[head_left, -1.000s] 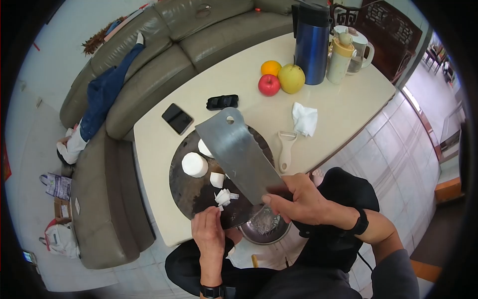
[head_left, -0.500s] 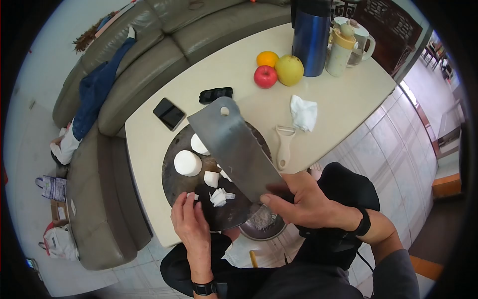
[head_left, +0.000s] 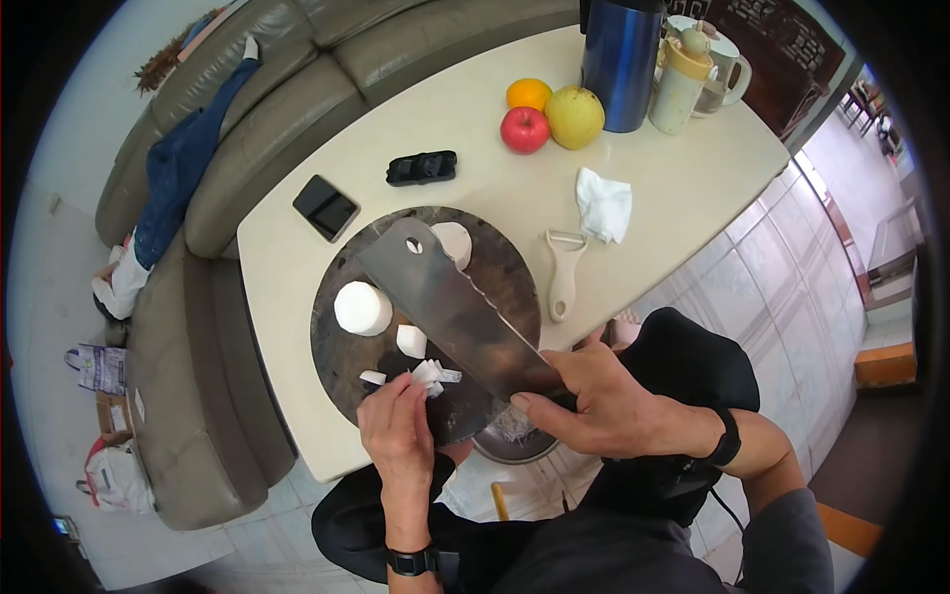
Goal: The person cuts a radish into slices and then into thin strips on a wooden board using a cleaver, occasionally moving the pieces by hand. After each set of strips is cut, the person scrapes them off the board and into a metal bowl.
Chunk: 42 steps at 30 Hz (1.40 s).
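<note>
My right hand [head_left: 618,401] grips a cleaver [head_left: 450,312] by its handle, the broad blade slanting up and left over a round dark cutting board [head_left: 495,243]. Fingers bent together, my left hand [head_left: 398,426] touches a small pile of cut white radish pieces [head_left: 431,374] near the board's front edge. Just left of those fingers lies a small loose piece [head_left: 373,377]. A thick round white radish chunk [head_left: 363,309] and a smaller block [head_left: 412,342] rest left of the blade. Another chunk [head_left: 452,244] is partly hidden behind the blade.
On the table [head_left: 346,148] are a phone [head_left: 326,208], a black object [head_left: 422,168], a peeler [head_left: 564,277], a crumpled white cloth [head_left: 603,206], fruit [head_left: 575,117] and a blue flask [head_left: 621,69]. A bowl [head_left: 517,444] sits below the board. Another person's legs [head_left: 183,163] stretch along the sofa [head_left: 287,124].
My left hand has moved right, from the small loose piece to the pile of cut pieces. The cleaver has dropped lower and left, uncovering the far chunk on its right side.
</note>
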Motion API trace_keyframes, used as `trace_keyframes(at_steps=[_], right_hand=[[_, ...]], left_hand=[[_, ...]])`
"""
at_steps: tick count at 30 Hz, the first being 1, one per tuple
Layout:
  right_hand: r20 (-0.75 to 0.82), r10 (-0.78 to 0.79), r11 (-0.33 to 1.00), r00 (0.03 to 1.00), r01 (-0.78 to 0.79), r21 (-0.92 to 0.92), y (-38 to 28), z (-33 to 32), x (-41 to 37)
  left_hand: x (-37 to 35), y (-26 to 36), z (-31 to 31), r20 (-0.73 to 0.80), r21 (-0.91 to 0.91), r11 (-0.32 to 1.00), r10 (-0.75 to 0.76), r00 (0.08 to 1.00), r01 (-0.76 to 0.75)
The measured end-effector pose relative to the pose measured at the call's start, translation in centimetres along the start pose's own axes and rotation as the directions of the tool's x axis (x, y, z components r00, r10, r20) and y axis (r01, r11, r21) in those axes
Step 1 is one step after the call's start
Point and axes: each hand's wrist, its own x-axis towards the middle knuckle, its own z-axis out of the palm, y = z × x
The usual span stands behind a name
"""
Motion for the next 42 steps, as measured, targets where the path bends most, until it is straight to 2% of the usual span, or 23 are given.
trace_keyframes(at_steps=[3,5,6,8,9,11,14,18,20,23,25,29,31,36,39,41,42], right_hand=[[0.014,0.000,0.999,1.000,0.001,-0.050,-0.5,-0.1,0.1],[0.107,0.085,0.975,0.991,-0.060,-0.215,-1.4,-0.5,0.1],[0.112,0.087,0.975,0.990,-0.062,-0.212,-1.1,-0.4,0.0],[0.241,0.007,0.933,0.970,0.080,-0.352,-0.3,-0.1,-0.5],[0.246,0.012,0.934,0.969,0.077,-0.350,-0.4,-0.2,-0.6],[0.412,0.033,0.838,0.910,0.200,-0.508,-1.2,-0.5,-0.5],[0.495,0.064,0.808,0.867,0.246,-0.536,-2.1,-0.4,-0.1],[0.560,0.093,0.767,0.823,0.300,-0.568,-2.9,-0.1,-0.3],[0.619,0.154,0.745,0.770,0.322,-0.585,-3.2,0.0,-0.4],[0.641,0.146,0.733,0.754,0.352,-0.582,-3.2,0.2,-0.7],[0.645,0.136,0.725,0.752,0.368,-0.582,-3.0,0.3,-0.9],[0.651,0.135,0.680,0.747,0.408,-0.609,-3.1,0.6,-0.8],[0.660,0.143,0.693,0.738,0.402,-0.599,-3.2,0.5,-0.3],[0.665,0.175,0.710,0.726,0.375,-0.596,-3.4,0.6,-0.1],[0.673,0.199,0.676,0.712,0.397,-0.620,-3.2,1.0,0.0],[0.660,0.177,0.777,0.730,0.308,-0.548,-2.9,1.7,0.4],[0.658,0.181,0.775,0.731,0.306,-0.553,-2.8,2.2,0.5]], left_hand=[[-0.3,0.4,-0.8,-0.015,0.019,0.999,0.032,0.999,-0.032],[-1.1,0.5,-1.2,0.003,0.002,0.999,0.048,0.999,-0.048],[-1.6,0.5,-1.4,0.046,-0.011,0.997,0.078,0.996,-0.077],[-2.5,0.6,-1.7,0.096,-0.028,0.994,0.104,0.990,-0.102],[-2.8,0.7,-1.8,0.108,-0.031,0.994,0.107,0.988,-0.104],[-3.5,1.2,-1.8,0.126,-0.038,0.995,0.096,0.987,-0.092],[-4.8,1.8,-1.7,0.117,0.024,0.999,0.043,0.992,-0.046],[-6.1,1.5,-1.5,0.122,-0.004,0.999,0.040,0.992,-0.040],[-6.6,1.4,-1.7,0.170,-0.056,0.998,-0.001,0.985,0.011],[-6.9,1.2,-1.6,0.191,-0.061,0.998,0.035,0.981,-0.024],[-7.3,0.9,-1.1,0.138,-0.009,0.998,0.057,0.989,-0.057],[-7.6,0.9,-1.2,0.162,-0.017,0.999,0.048,0.986,-0.046],[-7.6,1.1,-1.6,0.211,-0.074,0.997,-0.015,0.977,0.032],[-7.4,1.2,-1.5,0.188,-0.079,0.996,-0.014,0.982,0.030],[-7.8,1.0,-1.2,0.174,-0.062,0.998,-0.006,0.985,0.017],[-7.8,1.0,-1.0,0.153,-0.037,0.999,0.014,0.988,-0.008],[-7.6,1.2,-1.0,0.145,-0.047,0.999,0.008,0.989,-0.002]])
